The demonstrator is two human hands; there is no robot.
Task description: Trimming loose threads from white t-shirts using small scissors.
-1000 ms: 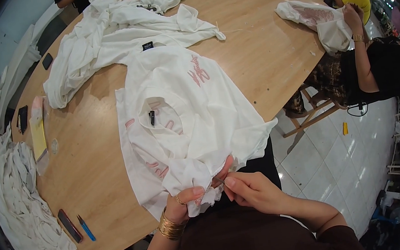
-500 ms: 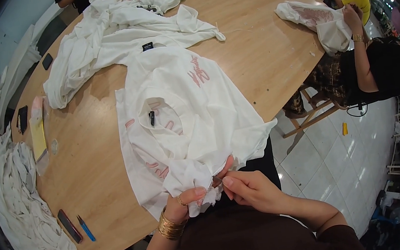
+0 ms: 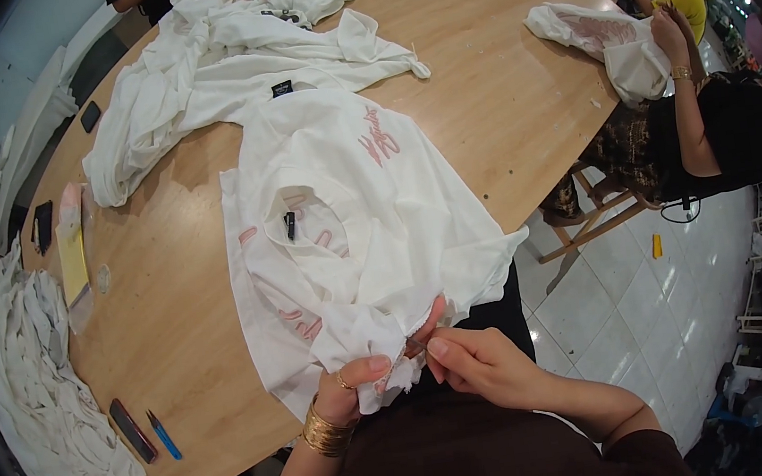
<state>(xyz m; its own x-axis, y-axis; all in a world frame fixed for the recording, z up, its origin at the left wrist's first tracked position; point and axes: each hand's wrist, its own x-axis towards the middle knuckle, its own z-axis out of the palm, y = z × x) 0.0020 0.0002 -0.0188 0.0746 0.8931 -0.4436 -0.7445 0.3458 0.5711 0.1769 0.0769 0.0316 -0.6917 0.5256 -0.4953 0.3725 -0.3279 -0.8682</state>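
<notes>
A white shirt [image 3: 406,206] with pink lettering lies at the table's near edge, its round collar and dark neck label facing up. My left hand [image 3: 347,390], with a ring and a gold bangle, grips a bunched, rough-edged part of it, thumb on top; fingertips show past the cloth on the far side. Close beside them, my right hand [image 3: 482,363] is pinched at the fabric edge. Something thin and dark shows at its fingertips, too small to name.
A heap of white garments [image 3: 190,81] covers the far left of the wooden table [image 3: 176,349]. Blue thread snips [image 3: 165,436] and a dark red phone [image 3: 133,430] lie left. Piled white cloth [image 3: 32,376] hangs at the left edge. A seated co-worker [image 3: 720,130] handles a white garment at right.
My right hand has shifted very slightly to the right at the cloth edge. My left hand keeps its grip, and the shirt lies as before.
</notes>
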